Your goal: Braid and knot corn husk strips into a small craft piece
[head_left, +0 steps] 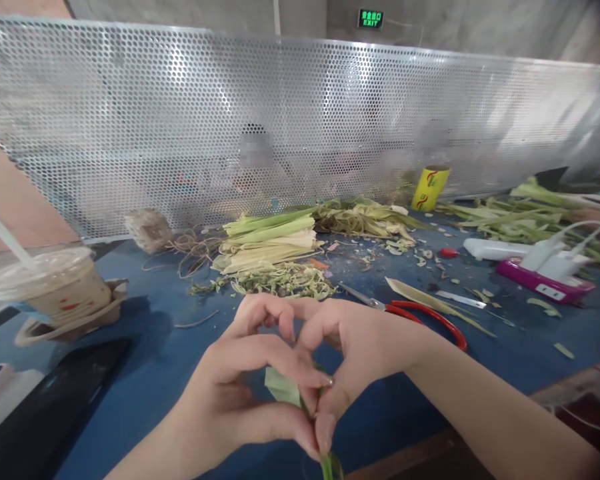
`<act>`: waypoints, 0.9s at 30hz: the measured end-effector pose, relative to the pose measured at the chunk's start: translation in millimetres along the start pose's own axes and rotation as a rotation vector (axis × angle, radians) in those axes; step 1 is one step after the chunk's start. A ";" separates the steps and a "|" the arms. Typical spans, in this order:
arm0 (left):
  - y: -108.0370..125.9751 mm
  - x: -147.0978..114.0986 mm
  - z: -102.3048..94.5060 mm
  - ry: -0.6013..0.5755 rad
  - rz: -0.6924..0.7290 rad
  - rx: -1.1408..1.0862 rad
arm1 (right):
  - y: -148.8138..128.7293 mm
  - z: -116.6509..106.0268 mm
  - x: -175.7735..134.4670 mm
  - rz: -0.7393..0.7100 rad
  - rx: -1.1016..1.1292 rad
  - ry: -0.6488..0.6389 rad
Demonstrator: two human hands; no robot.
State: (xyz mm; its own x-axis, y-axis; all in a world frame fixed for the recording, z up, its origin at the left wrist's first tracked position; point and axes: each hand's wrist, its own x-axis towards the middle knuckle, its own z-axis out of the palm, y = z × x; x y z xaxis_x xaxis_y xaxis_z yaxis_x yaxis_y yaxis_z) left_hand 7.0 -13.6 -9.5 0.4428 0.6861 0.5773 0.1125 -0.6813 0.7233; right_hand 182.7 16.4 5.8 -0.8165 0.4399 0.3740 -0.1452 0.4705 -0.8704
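Note:
My left hand (pixel 253 373) and my right hand (pixel 347 347) meet low in the middle of the head view. Thumb and finger of each are pinched together on a green leaf piece (pixel 283 387). Its pale broad part shows between the fingers and a green stalk end sticks out below them; the fingers hide its middle. Just beyond the hands lies a heap of curled green plant strands (pixel 285 280). Behind that is a stack of pale-green husk leaves (pixel 270 240). Red-handled scissors (pixel 430 313) lie beside my right wrist, partly covered by it.
At left stand a lidded drink cup (pixel 65 287) in a cardboard holder and a black flat device (pixel 60 400). Twine (pixel 195 250) lies beside the stack. A purple power strip (pixel 545 280) with plugs is at right. A yellow can (pixel 430 188) stands before the perforated metal screen (pixel 300 100).

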 end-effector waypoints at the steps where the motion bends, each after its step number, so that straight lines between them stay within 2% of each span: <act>1: 0.5 0.0 -0.2 -0.004 0.010 -0.009 | 0.4 0.1 0.2 -0.003 0.008 0.002; 4: 1.3 0.4 -2.5 -0.030 0.034 -0.010 | 2.6 0.6 0.3 0.000 0.051 0.030; 8: 2.8 1.6 -5.8 0.019 0.046 0.019 | 7.0 0.8 -0.8 -0.002 0.133 0.087; 11: 4.2 2.2 -7.0 0.086 0.044 0.003 | 9.2 1.1 -1.4 0.030 0.180 0.153; 13: 4.5 2.1 -7.4 0.177 0.045 -0.032 | 10.1 2.5 -1.0 0.039 0.185 0.189; 17: 3.3 1.8 -7.8 0.334 0.016 -0.092 | 14.6 9.5 1.8 -0.027 0.117 0.302; 22: 3.4 1.1 -5.4 0.400 0.048 -0.087 | 22.4 19.3 5.7 -0.147 0.061 0.476; 25: 6.9 0.3 -2.9 0.400 0.048 -0.067 | 22.9 20.9 5.7 -0.150 0.068 0.506; 27: 9.3 -0.2 -1.3 0.425 -0.006 -0.094 | 21.4 20.7 4.7 -0.149 0.062 0.508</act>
State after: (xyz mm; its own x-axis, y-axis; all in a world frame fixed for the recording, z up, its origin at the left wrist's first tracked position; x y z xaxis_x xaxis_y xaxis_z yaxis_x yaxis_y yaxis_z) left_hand 6.8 -19.7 -2.4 0.0347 0.7474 0.6635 0.0239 -0.6643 0.7471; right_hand 164.1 12.7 -17.7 -0.4133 0.6939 0.5897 -0.2846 0.5167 -0.8075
